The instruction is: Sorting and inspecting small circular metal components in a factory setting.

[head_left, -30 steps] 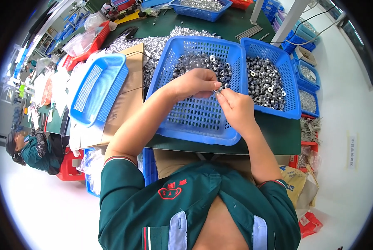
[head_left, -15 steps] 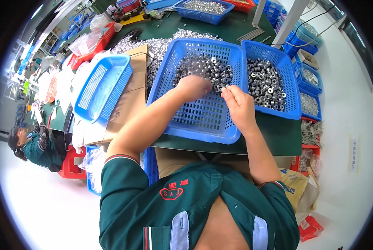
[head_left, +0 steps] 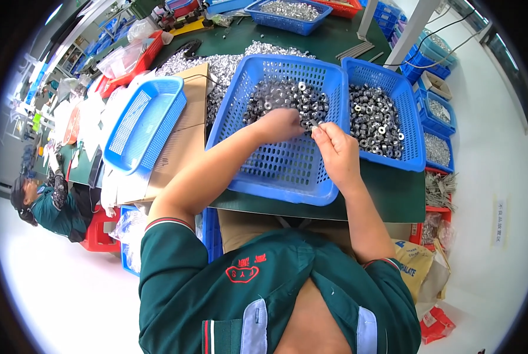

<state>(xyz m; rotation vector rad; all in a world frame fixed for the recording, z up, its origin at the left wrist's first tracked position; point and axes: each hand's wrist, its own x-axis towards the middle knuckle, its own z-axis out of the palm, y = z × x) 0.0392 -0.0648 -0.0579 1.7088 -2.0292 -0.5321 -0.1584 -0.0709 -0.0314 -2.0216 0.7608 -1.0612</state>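
Note:
A blue perforated basket (head_left: 275, 190) lies in front of me, with many small dark and silver metal rings (head_left: 284, 97) heaped in its far half. Over its middle, my left hand (head_left: 278, 125) has its fingers curled together; motion blurs them and what they hold does not show. Close beside it at the right, my right hand (head_left: 337, 154) pinches a small thin metal piece (head_left: 315, 123) between thumb and forefinger. The fingertips of both hands are a short way apart, above the near edge of the heap.
To the right stands a second blue basket (head_left: 414, 154) full of similar rings. An empty blue basket (head_left: 115, 141) sits on cardboard (head_left: 178, 127) at the left. Loose silver parts (head_left: 222, 68) cover the table behind. A metal post (head_left: 406, 38) rises at the back right. Another person (head_left: 60, 203) sits far left.
My left hand has shifted slightly right and down, toward the fingertips of my right hand. The right hand has stayed nearly in place, still pinching the thin piece.

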